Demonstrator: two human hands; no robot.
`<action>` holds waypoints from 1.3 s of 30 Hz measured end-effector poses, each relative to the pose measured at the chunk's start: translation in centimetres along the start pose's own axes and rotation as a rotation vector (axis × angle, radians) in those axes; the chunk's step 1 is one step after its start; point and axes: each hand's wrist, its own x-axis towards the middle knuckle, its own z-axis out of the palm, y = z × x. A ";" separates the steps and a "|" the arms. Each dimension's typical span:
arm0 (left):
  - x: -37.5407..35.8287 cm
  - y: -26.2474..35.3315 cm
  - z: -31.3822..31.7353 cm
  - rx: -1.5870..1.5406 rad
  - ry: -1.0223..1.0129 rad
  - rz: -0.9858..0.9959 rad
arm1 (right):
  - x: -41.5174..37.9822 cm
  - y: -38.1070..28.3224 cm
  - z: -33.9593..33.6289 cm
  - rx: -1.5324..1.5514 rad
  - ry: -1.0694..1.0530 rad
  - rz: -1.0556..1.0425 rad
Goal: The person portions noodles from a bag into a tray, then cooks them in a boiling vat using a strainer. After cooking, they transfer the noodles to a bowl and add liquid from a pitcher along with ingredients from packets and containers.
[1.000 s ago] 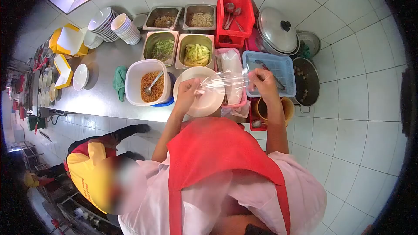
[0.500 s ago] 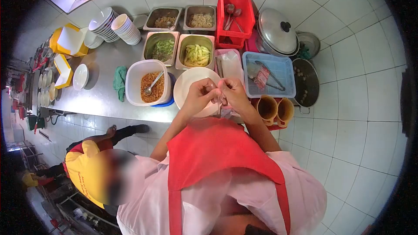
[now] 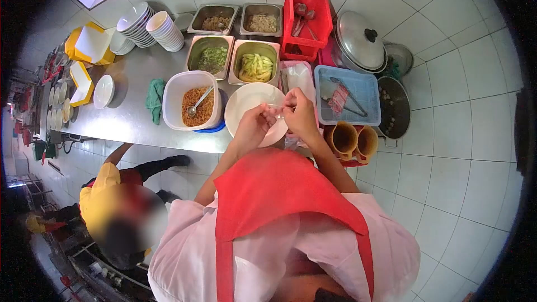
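Note:
My left hand (image 3: 254,126) and my right hand (image 3: 301,114) meet over a white plate (image 3: 239,100) at the counter's front. Both are closed in a pinch, fingertips almost touching, on what looks like a thin see-through plastic film (image 3: 278,109); its full shape is hard to make out. More clear plastic (image 3: 293,142) shows below my right wrist, partly hidden. Left of the plate stands a white tub (image 3: 174,100) of brown crumbly food with a spoon (image 3: 200,102) in it. A pink tray (image 3: 309,70) with clear plastic lies just beyond my right hand.
Steel pans of sliced green vegetable (image 3: 256,67), chopped greens (image 3: 211,59) and other fillings stand behind. To the right are a blue basket (image 3: 338,72) with tongs, brown cups (image 3: 342,137) and a lidded pot (image 3: 358,36). Bowls (image 3: 136,25) are stacked left. Another person (image 3: 106,190) bends at lower left.
My hands have drawn slightly apart, the right lifting a little away from the plate's edge. The other person has shifted, one arm now reaching toward the counter.

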 end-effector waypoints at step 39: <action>3.1 0.6 3.5 1.314 0.263 0.402 | -20.0 16.6 -17.2 -0.606 0.399 0.759</action>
